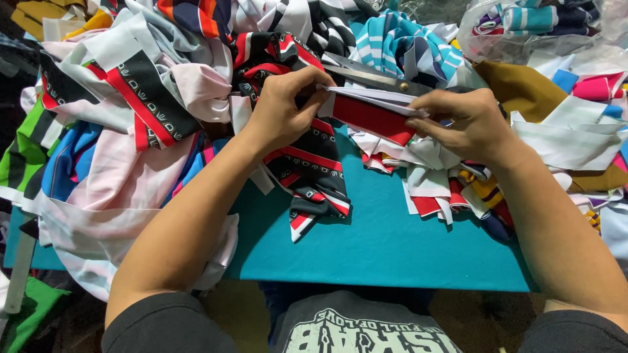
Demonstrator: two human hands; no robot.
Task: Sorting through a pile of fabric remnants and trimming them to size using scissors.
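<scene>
A: Entry, head view. What lies around the fingers?

B: Cloth scraps on every side. Beyond the left hand's fingertips, a black, red and white patterned strip runs under the wrist and trails down onto the table. Just past both sets of fingertips, long metal scissors lie flat, blades partly covered by the held piece. Beyond them, a turquoise-and-white striped fabric.

A: Finger state?

B: Left fingers closed in a pinch on one end of a folded stack of red and white fabric pieces. Right hand curled over the other end, fingers narrow, gripping it. The stack spans the gap between the two hands, held slightly above the table.

A: Obstructions?

B: A heap of red, white and yellow trimmings sits directly under the right fingers. To the outer side of the left fingers, a pale pink sheet hangs over the table's edge.

A: Surface?

B: Teal table top, bare only on the near side of the fingers. Room beyond not visible.

A: Containers?

B: One clear plastic bag, far beyond the right fingers, holding striped turquoise, purple and dark cloth. An ochre cloth lies beside it.
</scene>
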